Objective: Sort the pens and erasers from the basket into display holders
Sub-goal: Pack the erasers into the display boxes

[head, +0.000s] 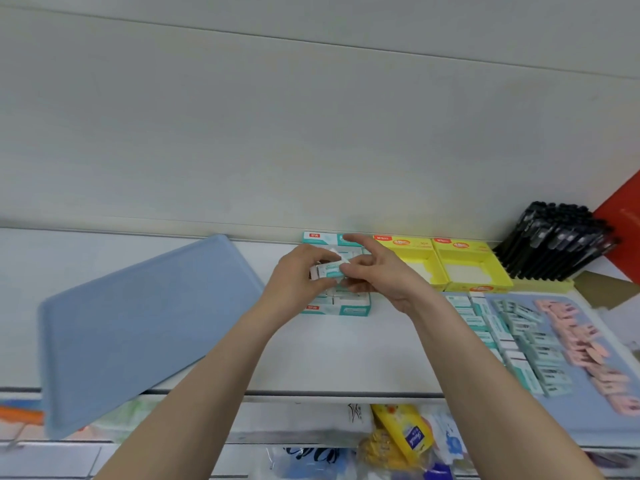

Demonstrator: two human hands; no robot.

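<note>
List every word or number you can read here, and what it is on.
Nothing reads clearly.
Red labels on the teal box: too blurred.
Red labels on the yellow boxes: too blurred.
Blue label on the yellow packet: unreadable script.
Print on the held erasers: too small.

- The left hand is raised, back toward the camera, its fingers curled round the left end of a teal-sleeved eraser.
- The right hand meets it from the right; its thumb and bent fingers pinch the eraser's right end, while the index finger sticks out straight.
- The bare left forearm and right forearm rise from the bottom edge and converge at the wrists.
</note>
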